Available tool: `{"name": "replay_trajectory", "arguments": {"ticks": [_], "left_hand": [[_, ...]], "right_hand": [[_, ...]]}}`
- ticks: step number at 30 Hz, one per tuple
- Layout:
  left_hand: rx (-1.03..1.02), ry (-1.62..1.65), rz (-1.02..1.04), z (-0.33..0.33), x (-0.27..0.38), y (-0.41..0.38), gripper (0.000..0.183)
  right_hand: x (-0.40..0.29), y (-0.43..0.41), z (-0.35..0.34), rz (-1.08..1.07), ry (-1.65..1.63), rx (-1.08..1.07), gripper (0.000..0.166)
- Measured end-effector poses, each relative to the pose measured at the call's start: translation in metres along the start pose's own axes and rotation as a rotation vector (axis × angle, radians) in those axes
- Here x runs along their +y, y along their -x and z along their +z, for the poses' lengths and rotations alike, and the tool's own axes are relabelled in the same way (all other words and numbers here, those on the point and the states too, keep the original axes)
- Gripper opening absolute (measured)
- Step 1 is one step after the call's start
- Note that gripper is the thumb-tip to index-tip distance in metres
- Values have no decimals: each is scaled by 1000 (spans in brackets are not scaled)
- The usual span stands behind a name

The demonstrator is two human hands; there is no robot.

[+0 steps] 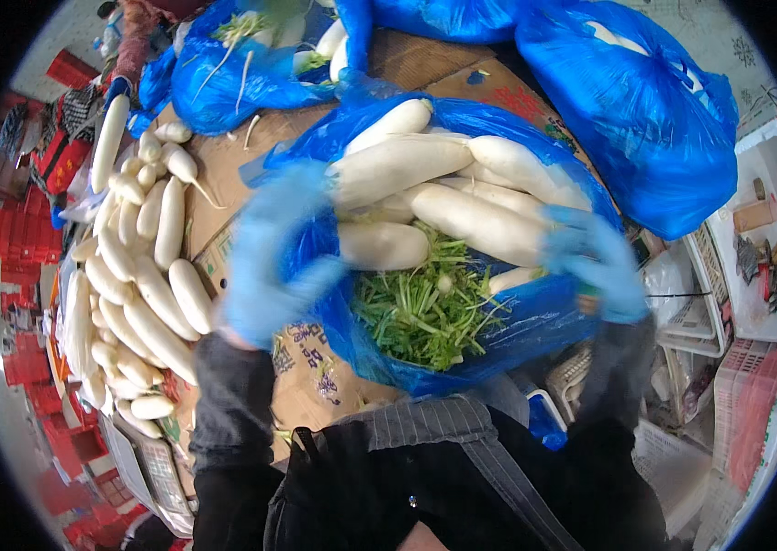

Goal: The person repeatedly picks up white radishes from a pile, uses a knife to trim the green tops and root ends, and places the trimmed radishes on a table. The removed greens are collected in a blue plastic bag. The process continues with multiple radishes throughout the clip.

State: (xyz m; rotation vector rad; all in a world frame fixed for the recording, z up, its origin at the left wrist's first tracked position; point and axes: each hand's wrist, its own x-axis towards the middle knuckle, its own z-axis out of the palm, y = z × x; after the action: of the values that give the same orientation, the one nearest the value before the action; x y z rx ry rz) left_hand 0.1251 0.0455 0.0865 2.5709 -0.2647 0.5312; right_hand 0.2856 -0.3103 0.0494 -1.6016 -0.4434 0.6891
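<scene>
My left hand (278, 255), in a light blue glove and blurred, is at the left rim of an opened blue plastic bag (388, 365). Its thumb and fingers are spread, near the ends of white radishes. Across the bag, my right hand (595, 262), gloved alike, is against the right end of a large white radish (478, 220). A small brown piece (588, 303) shows under that hand; what it is stays unclear. More white radishes (402, 169) are stacked at the bag's far side. Cut green radish tops (423, 310) fill its near side.
A pile of white radishes (147, 289) lies on cardboard (230, 158) at left, beside a scale (154, 468). Another person's hand (118, 86) holds a radish (110, 141) there. Full blue bags (636, 117) stand at the back; plastic crates (753, 406) are at right.
</scene>
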Motion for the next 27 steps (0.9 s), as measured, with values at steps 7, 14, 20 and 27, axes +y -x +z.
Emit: {"name": "replay_trajectory", "arguments": {"ticks": [7, 14, 20, 27], "left_hand": [[-178, -423, -608, 15, -82, 114, 69], [266, 502, -852, 51, -156, 252, 72], [554, 262, -389, 15, -22, 112, 47], [-57, -282, -349, 61, -31, 143, 28]], "right_hand": [[87, -24, 93, -67, -17, -202, 54], [79, -6, 101, -7, 60, 23, 48], [48, -48, 133, -275, 559, -53, 68], [47, -97, 144, -300, 1041, -287, 81]]}}
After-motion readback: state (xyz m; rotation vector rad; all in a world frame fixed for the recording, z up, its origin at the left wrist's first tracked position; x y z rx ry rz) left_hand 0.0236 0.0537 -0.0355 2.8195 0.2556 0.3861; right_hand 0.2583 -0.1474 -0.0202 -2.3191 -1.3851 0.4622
